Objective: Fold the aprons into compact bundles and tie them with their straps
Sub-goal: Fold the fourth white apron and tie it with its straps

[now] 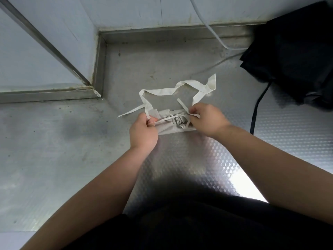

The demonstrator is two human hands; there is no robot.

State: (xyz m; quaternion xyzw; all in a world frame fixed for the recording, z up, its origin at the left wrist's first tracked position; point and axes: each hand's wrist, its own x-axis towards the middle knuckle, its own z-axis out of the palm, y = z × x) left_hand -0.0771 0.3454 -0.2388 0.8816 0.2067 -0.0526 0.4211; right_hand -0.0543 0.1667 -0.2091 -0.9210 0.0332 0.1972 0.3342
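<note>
A pale grey apron lies folded into a small flat bundle on the steel table, with a thin strap crossed over its middle. My left hand pinches one thin strap end at the bundle's left edge. At the right edge, my right hand pinches the other strap end. Between the two hands the strap is pulled taut. A wide cream neck strap loops loosely on the table behind the bundle.
A black fabric heap sits at the back right, with a black strap trailing toward me. A white cable runs down the back wall. A raised metal ledge borders the table at left and back.
</note>
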